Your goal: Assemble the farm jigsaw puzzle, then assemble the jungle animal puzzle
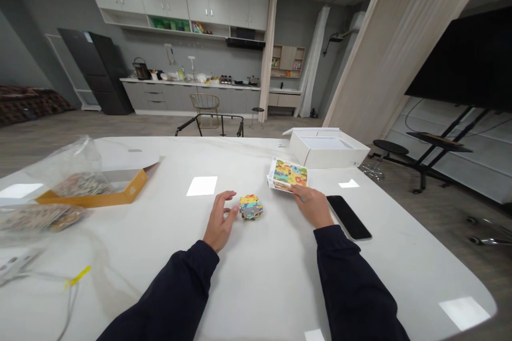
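A small pile of colourful jigsaw puzzle pieces (251,207) lies on the white table in front of me. Just left of it is my left hand (221,219), fingers apart and curved, with its thumb close to the pile; it holds nothing. My right hand (314,206) has its fingers closed on the near right corner of a small puzzle box (288,174) printed with a bright animal picture. Part of that corner is hidden by the fingers. A black phone (349,217) lies just right of my right hand.
An open white box (326,149) stands at the back right. On the left are an orange-sided open box (116,198) holding a clear bag of pieces (84,183), another bag (44,217), and a white power strip (16,265) with a cable and yellow tag (81,275).
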Demonstrator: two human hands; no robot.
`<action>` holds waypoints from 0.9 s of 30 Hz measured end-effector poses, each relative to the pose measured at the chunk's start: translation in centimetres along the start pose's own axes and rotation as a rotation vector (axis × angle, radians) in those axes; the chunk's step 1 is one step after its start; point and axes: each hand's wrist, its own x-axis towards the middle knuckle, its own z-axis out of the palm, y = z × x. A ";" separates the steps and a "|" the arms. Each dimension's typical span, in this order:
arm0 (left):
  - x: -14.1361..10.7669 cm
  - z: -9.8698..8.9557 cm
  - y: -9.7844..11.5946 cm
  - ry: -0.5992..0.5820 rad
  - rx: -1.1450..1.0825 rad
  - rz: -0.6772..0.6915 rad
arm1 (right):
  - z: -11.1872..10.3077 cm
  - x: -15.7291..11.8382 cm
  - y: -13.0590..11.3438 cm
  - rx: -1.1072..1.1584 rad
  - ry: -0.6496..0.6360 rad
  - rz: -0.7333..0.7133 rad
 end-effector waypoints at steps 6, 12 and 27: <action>0.1 0.0 -0.2 -0.006 0.001 -0.002 | 0.1 -0.4 -0.4 -0.002 -0.254 0.006; 0.0 0.1 -0.1 -0.004 0.003 0.000 | 0.9 -0.2 0.9 0.120 -0.159 -0.042; -3.3 3.4 4.4 -0.389 0.220 0.437 | 0.1 -0.6 1.8 -0.080 -0.369 0.079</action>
